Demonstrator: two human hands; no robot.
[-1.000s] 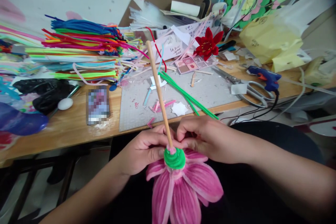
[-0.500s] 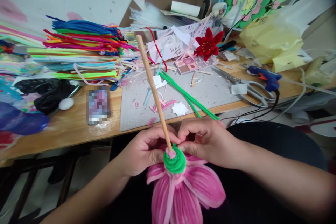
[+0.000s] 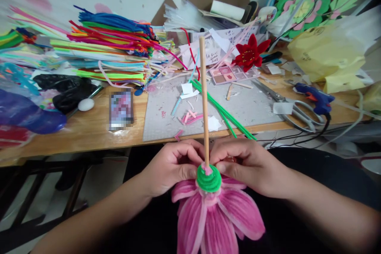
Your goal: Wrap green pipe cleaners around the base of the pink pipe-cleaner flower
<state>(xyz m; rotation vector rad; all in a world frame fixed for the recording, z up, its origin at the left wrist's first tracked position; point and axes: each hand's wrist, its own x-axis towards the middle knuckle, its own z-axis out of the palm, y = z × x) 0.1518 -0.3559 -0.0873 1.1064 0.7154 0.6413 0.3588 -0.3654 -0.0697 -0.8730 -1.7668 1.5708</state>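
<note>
A pink pipe-cleaner flower [image 3: 218,222] hangs head down at the lower middle, its petals pointing toward me. A wooden stick [image 3: 204,99] rises nearly upright from its base. Around the stick's foot sits a coil of green pipe cleaner [image 3: 208,180], with a bit of pink on top. My left hand [image 3: 175,166] is closed on the coil's left side, thumb against its edge. From the right, my right hand [image 3: 247,164] pinches at the coil's far edge. The fingertips of both hands are partly hidden behind the stick and coil.
Green pipe cleaners [image 3: 223,111] lie across a grey cutting mat [image 3: 160,127] with scraps. Large scissors [image 3: 294,111] and a blue glue gun [image 3: 312,95] lie to the right. Bundled pipe cleaners [image 3: 110,43] are stacked left. A red flower [image 3: 251,52] stands behind the mat.
The stick has swung from leaning left to nearly upright as the flower turned. My view has shifted slightly, moving the table things rightward. Both hands stay at the green coil.
</note>
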